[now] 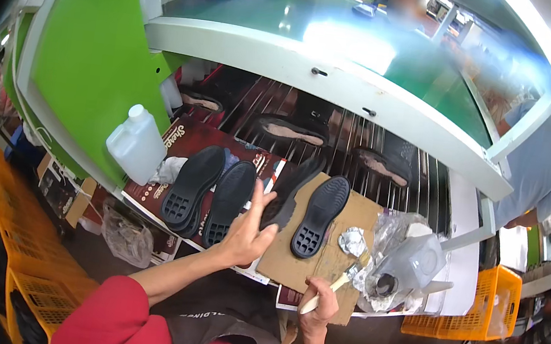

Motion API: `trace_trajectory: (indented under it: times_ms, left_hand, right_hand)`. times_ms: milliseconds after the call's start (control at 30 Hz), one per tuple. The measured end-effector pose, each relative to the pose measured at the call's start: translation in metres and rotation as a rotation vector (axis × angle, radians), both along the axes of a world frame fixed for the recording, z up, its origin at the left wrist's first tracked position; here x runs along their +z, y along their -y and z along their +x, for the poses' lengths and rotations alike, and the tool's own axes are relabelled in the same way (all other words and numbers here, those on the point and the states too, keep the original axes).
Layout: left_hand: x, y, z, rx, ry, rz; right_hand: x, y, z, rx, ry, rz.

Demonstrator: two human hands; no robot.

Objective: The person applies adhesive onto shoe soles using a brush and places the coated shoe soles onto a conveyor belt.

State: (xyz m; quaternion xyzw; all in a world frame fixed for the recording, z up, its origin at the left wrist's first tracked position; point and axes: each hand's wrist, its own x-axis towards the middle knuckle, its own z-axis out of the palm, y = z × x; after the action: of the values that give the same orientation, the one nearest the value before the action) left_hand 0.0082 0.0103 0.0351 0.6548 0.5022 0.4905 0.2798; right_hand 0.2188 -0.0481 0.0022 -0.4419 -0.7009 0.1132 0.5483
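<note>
Paintbrush (pixel 343 279) is gripped in the right hand (pixel 320 304); the left hand (pixel 247 232) is spread wide beside a dark sole (pixel 296 188), contact unclear from here. 1 black outsole (pixel 320 217) lies tread-up on brown cardboard (pixel 279 263), ahead of the right hand.

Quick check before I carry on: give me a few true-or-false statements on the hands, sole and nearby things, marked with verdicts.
1. The right hand grips a brush by its pale handle. True.
2. The sole on the brown cardboard lies tread down. False: its tread faces up.
3. The whitish jug is in front of the green panel. True.
4. The crumpled silvery piece lies to the left of that sole. False: it lies to its right.
5. The left hand is wearing a glove. False: it is bare.
</note>
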Motion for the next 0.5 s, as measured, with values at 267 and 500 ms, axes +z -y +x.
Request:
trace_trajectory:
  times_ms: [267,500]
  left_hand:
    - [0.096,-0.021,-0.052,-0.148,-0.271,0.633]
    - [0.224,-0.195,-0.053,0.287,-0.395,0.509]
  right_hand:
    - [-0.001,0.000,-0.002,0.061,0.000,-0.055]
    - [0.006,0.011,-0.006,0.095,0.037,-0.049]
